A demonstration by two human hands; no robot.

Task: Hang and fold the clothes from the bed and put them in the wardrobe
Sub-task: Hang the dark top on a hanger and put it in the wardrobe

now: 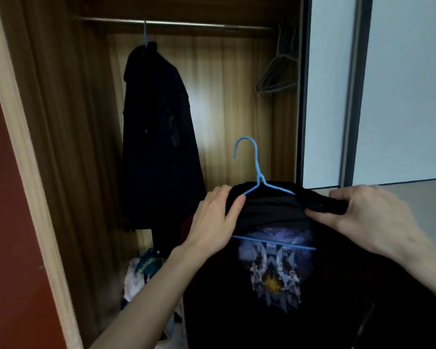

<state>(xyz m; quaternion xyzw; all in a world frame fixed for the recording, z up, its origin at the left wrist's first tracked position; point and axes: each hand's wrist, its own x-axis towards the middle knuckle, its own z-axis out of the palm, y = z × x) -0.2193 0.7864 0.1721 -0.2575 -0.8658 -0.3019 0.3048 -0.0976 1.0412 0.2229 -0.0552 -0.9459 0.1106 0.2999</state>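
Wardrobe (68, 127): stood open, with wood-grain walls and a metal rail (176, 23) running across near its top.
On the rail: a dark coat (159, 137) hung from a blue hanger hook at the left part of the rail; a bunch of bare wire hangers (277, 74) hung at the rail's right end, against the wardrobe's side wall.
Wardrobe floor: a heap of light and patterned clothes (141, 275) lay below the dark coat; the single pieces could not be told apart.
Sliding door (335, 91): pale panel in a dark frame, just right of the wardrobe opening.
Black T-shirt (275, 280): held up in front of the wardrobe opening, lower than the rail and right of the dark coat; it bore a bluish-purple print of building-like shapes and small figures with a yellow sun-like mark in the middle.
Blue hanger (256, 170): its hook rose free above the shirt's collar, not on the rail; its shoulder wires sat at the neck opening, and its lower bar crossed the top of the print.
Left hand (217, 217): fingers curled over the shirt's left shoulder, the thumb pressing the cloth beside the hanger wire.
Right hand (370, 217): gripped the bunched cloth of the shirt's right shoulder between fingers and thumb.
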